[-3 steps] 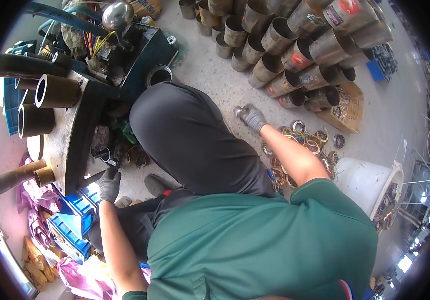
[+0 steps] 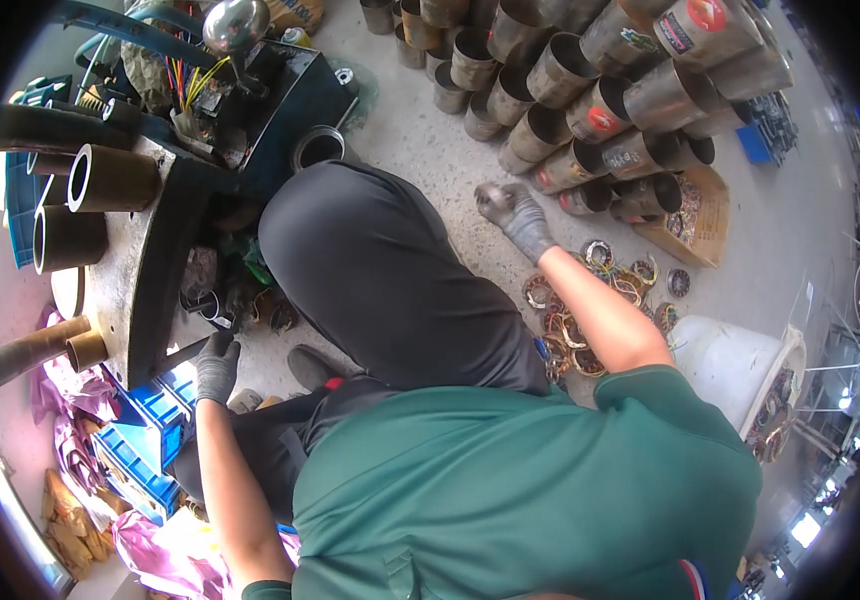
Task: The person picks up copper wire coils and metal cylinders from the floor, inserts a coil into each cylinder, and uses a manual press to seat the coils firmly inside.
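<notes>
Displacement of the right hand [image 2: 516,216], grey-gloved, is the chief change: a moment ago it lay lower and nearer the worker's knee [image 2: 345,215]; it now sits farther out over the concrete floor [image 2: 440,178], closer to the stacked steel cylinders [image 2: 548,86] but apart from them. Its fingers appear curled; motion blur hides the tips, so whether they enclose anything cannot be told. Wound stators [image 2: 556,323] lie clustered beside the right forearm, their arrangement unaltered. The left hand [image 2: 217,368], likewise gloved, keeps its place at the end of a dark bar [image 2: 182,355] beneath the worktable [image 2: 140,275], just below a pale metal sleeve [image 2: 216,312]; its grip, too, cannot be determined. As judged here, the shift alters only the right hand's reach; the work itself appears no further advanced.
</notes>
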Motion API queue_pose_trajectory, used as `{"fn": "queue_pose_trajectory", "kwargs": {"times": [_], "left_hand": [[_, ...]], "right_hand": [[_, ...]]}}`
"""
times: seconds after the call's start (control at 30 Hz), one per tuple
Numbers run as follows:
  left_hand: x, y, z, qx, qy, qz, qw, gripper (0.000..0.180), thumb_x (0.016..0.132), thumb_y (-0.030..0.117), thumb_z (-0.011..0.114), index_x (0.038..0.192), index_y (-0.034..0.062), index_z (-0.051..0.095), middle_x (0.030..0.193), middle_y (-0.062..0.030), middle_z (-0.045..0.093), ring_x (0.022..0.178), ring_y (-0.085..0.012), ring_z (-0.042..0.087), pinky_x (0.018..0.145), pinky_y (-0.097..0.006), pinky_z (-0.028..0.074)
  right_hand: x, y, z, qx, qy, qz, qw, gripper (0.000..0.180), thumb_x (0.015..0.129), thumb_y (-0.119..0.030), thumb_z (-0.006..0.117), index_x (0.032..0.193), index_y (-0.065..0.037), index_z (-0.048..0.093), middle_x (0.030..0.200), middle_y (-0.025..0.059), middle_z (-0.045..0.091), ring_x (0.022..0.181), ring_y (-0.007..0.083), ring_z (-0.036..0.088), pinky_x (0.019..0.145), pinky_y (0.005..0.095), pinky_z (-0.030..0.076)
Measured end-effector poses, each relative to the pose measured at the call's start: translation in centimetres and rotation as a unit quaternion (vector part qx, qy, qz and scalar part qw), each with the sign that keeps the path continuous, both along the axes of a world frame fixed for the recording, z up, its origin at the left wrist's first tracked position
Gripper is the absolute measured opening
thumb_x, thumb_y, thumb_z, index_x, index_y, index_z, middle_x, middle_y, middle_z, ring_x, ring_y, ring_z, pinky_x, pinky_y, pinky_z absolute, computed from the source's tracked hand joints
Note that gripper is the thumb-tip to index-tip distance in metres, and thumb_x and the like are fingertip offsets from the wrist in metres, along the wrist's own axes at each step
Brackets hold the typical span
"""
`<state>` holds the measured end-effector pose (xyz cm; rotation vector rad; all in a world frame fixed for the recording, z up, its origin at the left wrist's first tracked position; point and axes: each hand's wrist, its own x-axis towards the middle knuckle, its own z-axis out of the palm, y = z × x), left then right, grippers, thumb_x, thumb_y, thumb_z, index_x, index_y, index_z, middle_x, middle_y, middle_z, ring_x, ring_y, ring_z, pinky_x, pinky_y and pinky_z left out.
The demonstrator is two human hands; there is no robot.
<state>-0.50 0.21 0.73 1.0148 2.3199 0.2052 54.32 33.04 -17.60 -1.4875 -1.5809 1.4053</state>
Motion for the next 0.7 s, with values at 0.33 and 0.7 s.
{"fn": "queue_pose_trajectory", "kwargs": {"times": [0.33, 0.7], "left_hand": [[-0.3, -1.2, -1.5, -0.018, 0.012, -0.002, 1.000, 0.038, 0.095, 0.023, 0.070, 0.126, 0.0018, 0.067, 0.119, -0.0197, 0.075, 0.111, -0.0344, 0.072, 0.097, -0.041, 0.054], [0.5, -1.2, -0.9, -0.028, 0.011, 0.013, 0.999, 0.039, 0.095, 0.023, 0.070, 0.127, 0.0012, 0.066, 0.120, -0.0200, 0.075, 0.111, -0.0339, 0.072, 0.097, -0.042, 0.055]], "right_hand": [[4.6, -3.1, -5.1, 0.050, -0.143, -0.136, 0.979, 0.046, 0.088, -0.028, 0.079, 0.123, -0.006, 0.058, 0.105, 0.0148, 0.072, 0.095, 0.0292, 0.071, 0.087, 0.0406, 0.057], [3.4, -1.8, -2.4, 0.121, -0.124, -0.139, 0.975, 0.049, 0.085, -0.031, 0.080, 0.122, -0.006, 0.061, 0.098, 0.0165, 0.071, 0.090, 0.0297, 0.069, 0.086, 0.0415, 0.055]]}}
